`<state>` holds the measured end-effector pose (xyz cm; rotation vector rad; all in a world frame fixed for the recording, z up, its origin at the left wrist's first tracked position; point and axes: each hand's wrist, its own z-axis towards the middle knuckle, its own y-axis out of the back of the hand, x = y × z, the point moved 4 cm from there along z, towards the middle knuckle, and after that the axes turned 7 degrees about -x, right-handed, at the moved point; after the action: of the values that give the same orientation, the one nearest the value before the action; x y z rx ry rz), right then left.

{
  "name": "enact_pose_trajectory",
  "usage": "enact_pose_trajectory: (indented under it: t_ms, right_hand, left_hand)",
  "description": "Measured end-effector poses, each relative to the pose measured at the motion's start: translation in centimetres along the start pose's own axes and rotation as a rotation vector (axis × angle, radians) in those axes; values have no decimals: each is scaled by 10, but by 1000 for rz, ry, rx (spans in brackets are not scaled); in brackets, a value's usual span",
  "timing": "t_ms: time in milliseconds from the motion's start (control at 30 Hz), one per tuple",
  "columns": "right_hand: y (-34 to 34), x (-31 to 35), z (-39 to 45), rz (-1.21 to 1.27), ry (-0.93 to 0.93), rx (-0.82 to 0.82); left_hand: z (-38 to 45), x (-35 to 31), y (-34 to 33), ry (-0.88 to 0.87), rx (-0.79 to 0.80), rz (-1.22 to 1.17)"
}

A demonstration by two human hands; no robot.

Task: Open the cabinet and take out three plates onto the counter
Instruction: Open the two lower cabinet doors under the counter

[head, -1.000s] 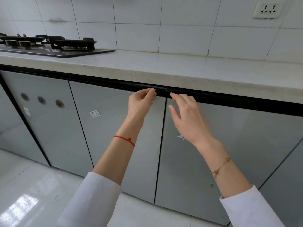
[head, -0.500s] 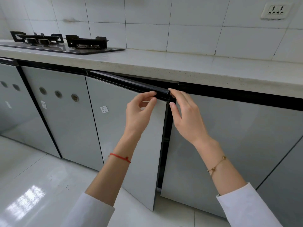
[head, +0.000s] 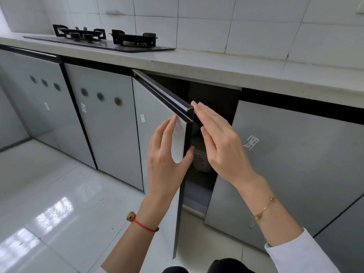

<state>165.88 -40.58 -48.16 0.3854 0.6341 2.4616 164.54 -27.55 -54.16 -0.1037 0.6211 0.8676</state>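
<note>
Pinching the free edge of the grey cabinet door point(head: 157, 119), the left hand point(head: 167, 156) had its fingers on the door's front and its thumb on the black edge. That door stood swung out, showing the dark cabinet interior point(head: 214, 107) with pale rounded items inside, too dim to identify. Flat and unclenched, the right hand point(head: 220, 142) touched the door's top corner. Above ran the counter point(head: 216, 66), carrying a gas stove point(head: 110, 39).
</note>
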Motion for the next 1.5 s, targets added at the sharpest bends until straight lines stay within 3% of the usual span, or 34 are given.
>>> enact_pose_trajectory:
  t_ms: [567, 1033, 1500]
  right_hand:
    - [-83, 82, 40, 281, 306, -3]
    - [-176, 162, 92, 516, 359, 36]
    - [-245, 193, 127, 518, 380, 143]
  left_hand:
    - [4, 45, 122, -93, -190, 181]
    - [36, 122, 216, 151, -75, 282]
    - [74, 179, 245, 308, -201, 276]
